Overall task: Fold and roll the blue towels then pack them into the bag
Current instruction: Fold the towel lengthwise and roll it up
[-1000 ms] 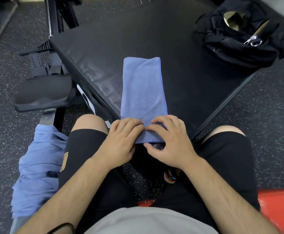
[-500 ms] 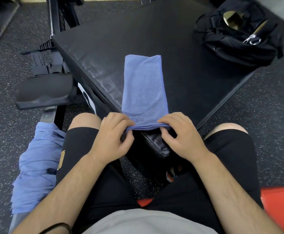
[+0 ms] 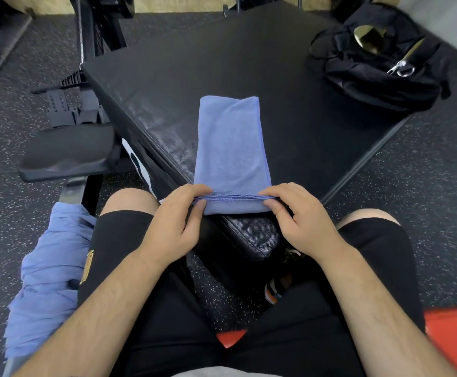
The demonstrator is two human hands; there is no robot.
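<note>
Our left hand (image 3: 177,213) and right hand (image 3: 294,213) pinch the blue towel's (image 3: 230,142) near edge on the counter (image 3: 303,131), ready to roll.

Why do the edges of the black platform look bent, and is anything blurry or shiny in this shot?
Head view: the wide-angle lens bows the edges of the black platform; a dull sheen lies near its left edge; the folded blue towel, with the left hand and right hand pinching its near end, is sharp; the red patch at bottom right is smeared.
</note>
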